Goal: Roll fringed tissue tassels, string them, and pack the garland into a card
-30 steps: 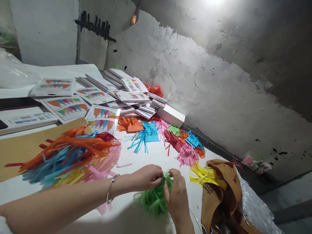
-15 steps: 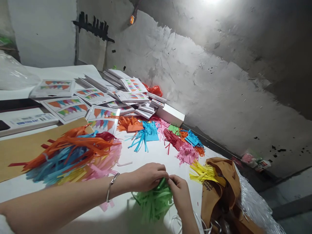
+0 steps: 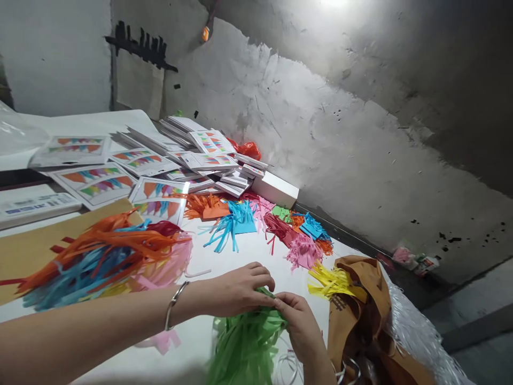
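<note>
1. The left hand [image 3: 236, 291] and right hand [image 3: 302, 321] both pinched the top of the green tassel [image 3: 244, 345].
2. The green tassel fanned out just left of the brown paper [image 3: 340, 342].
3. A yellow tassel [image 3: 332, 283] overlapped the brown paper.
4. Multicoloured tassels [image 3: 132, 240] lay heaped well left of the brown paper.

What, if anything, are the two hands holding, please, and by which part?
The left hand and right hand hold the green fringe by its upper end.

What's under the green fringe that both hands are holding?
White tabletop shows beside the green fringe; whatever lies directly beneath is covered. The left hand and right hand partly hide its top.
</note>
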A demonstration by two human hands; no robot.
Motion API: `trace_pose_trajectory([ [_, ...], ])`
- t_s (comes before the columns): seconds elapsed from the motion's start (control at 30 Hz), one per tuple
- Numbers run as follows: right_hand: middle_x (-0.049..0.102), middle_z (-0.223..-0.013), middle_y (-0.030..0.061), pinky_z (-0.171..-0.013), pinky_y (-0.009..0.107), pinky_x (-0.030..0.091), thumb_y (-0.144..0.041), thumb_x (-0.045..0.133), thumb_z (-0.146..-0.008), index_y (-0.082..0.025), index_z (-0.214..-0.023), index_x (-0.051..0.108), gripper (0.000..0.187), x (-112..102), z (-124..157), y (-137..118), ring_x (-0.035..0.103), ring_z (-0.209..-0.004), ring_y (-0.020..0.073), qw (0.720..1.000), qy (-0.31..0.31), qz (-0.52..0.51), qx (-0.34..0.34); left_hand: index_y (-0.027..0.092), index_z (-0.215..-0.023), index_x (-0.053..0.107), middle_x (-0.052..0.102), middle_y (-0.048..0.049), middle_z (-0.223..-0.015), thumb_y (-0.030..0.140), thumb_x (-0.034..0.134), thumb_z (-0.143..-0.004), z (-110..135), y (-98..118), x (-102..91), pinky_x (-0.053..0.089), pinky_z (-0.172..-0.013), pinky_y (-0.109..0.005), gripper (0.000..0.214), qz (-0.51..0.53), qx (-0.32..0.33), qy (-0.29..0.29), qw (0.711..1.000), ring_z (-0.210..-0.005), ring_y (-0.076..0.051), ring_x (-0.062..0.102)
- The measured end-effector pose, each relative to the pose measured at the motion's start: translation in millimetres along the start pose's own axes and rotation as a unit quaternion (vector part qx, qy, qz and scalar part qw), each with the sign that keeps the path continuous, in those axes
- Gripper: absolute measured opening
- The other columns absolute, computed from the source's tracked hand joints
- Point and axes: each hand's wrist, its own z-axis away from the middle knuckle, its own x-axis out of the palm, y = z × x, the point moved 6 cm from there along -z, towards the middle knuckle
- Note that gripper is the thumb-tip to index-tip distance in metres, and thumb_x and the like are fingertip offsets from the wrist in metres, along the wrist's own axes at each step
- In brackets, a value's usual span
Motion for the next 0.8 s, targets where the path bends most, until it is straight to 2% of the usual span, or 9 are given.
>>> trace_pose_trajectory([
  [0.07, 0.062, -0.068, 0.0007, -0.062, 0.024, 0.038, -0.059, 0.078, -0.070, -0.016, -0.082, 0.077, 0.045, -1.1, 0.5, 1.3, 0.048, -0.062, 0.0111, 1.000, 0.013, 0.014, -0.009, 0.022, -0.095, 0.063, 0.067, -0.0083, -0.105, 0.011, 0.056, -0.095, -1.4, 5.1, -0.7, 0.043, -0.093, -0.037, 0.014, -0.005, 0.026, 0.000, 1.000, -0.100, -0.022, 0.057],
  [0.17, 0.065, -0.069, 0.0026, -0.063, 0.025, 0.041, -0.060, 0.074, -0.072, -0.015, -0.082, 0.076, 0.046, -14.7, 2.6, -0.2, 0.052, -0.065, 0.0145, 0.995, 0.058, 0.068, -0.037, 0.021, -0.083, 0.057, 0.067, -0.0076, -0.100, 0.007, 0.051, -0.093, -4.0, 5.2, -1.1, 0.044, -0.093, -0.038, 0.019, 0.003, 0.047, -0.010, 0.999, -0.095, -0.021, 0.058],
  [0.27, 0.069, -0.075, 0.0047, -0.070, 0.028, 0.044, -0.059, 0.071, -0.074, -0.017, -0.083, 0.076, 0.043, -52.3, 11.6, -5.0, 0.059, -0.075, 0.0199, 0.975, 0.153, 0.141, -0.077, 0.021, -0.083, 0.056, 0.068, -0.0068, -0.092, 0.009, 0.051, -0.094, -9.1, -11.4, -7.9, 0.045, -0.088, -0.037, 0.017, 0.056, 0.015, -0.017, 0.998, -0.089, -0.021, 0.059],
  [0.33, 0.072, -0.080, 0.0065, -0.076, 0.030, 0.046, -0.060, 0.068, -0.075, -0.017, -0.082, 0.075, 0.044, -85.3, 22.6, -6.3, 0.062, -0.081, 0.0235, 0.955, 0.219, 0.181, -0.090, 0.021, -0.082, 0.058, 0.069, -0.0065, -0.086, 0.014, 0.052, -0.095, -14.4, -31.0, -17.0, 0.045, -0.086, -0.035, 0.016, 0.149, -0.040, -0.012, 0.988, -0.087, -0.021, 0.060],
  [0.4, 0.073, -0.083, 0.0082, -0.078, 0.032, 0.048, -0.063, 0.064, -0.076, -0.018, -0.082, 0.075, 0.047, -117.4, 35.7, -4.9, 0.065, -0.084, 0.0264, 0.935, 0.269, 0.210, -0.093, 0.020, -0.080, 0.061, 0.071, -0.0069, -0.086, 0.024, 0.056, -0.096, -21.5, -52.0, -27.2, 0.046, -0.083, -0.032, 0.017, 0.251, -0.100, 0.001, 0.963, -0.086, -0.020, 0.062],
  [0.47, 0.074, -0.081, 0.0089, -0.074, 0.033, 0.050, -0.065, 0.062, -0.076, -0.019, -0.081, 0.075, 0.048, -144.8, 49.8, -1.6, 0.067, -0.081, 0.0277, 0.918, 0.305, 0.237, -0.091, 0.018, -0.080, 0.064, 0.072, -0.0066, -0.084, 0.036, 0.068, -0.089, -29.3, -75.4, -36.1, 0.048, -0.076, -0.029, 0.021, 0.349, -0.181, 0.029, 0.919, -0.081, -0.019, 0.063],
  [0.57, 0.074, -0.073, 0.0076, -0.063, 0.033, 0.050, -0.064, 0.061, -0.075, -0.022, -0.078, 0.075, 0.045, -177.8, 74.4, 5.9, 0.067, -0.070, 0.0276, 0.889, 0.354, 0.280, -0.080, 0.016, -0.079, 0.061, 0.067, -0.0021, -0.074, 0.049, 0.075, -0.078, -42.5, -112.7, -48.2, 0.049, -0.065, -0.026, 0.035, 0.430, -0.291, 0.114, 0.847, -0.069, -0.016, 0.062],
  [0.7, 0.074, -0.070, 0.0076, -0.062, 0.035, 0.047, -0.057, 0.057, -0.076, -0.027, -0.077, 0.075, 0.036, -213.4, 117.4, 20.3, 0.066, -0.064, 0.0289, 0.836, 0.434, 0.329, -0.060, 0.018, -0.078, 0.052, 0.059, 0.0012, -0.068, 0.052, 0.071, -0.076, -74.9, -167.1, -57.7, 0.049, -0.059, -0.025, 0.040, 0.424, -0.367, 0.226, 0.797, -0.061, -0.013, 0.058],
  [0.8, 0.072, -0.065, 0.0060, -0.058, 0.036, 0.047, -0.058, 0.053, -0.078, -0.029, -0.080, 0.076, 0.037, -227.3, 147.0, 34.8, 0.061, -0.051, 0.0266, 0.801, 0.473, 0.367, -0.027, 0.018, -0.077, 0.049, 0.056, 0.0015, -0.064, 0.047, 0.072, -0.078, -119.6, -206.5, -48.0, 0.048, -0.057, -0.025, 0.037, 0.399, -0.406, 0.258, 0.781, -0.057, -0.012, 0.056],
])
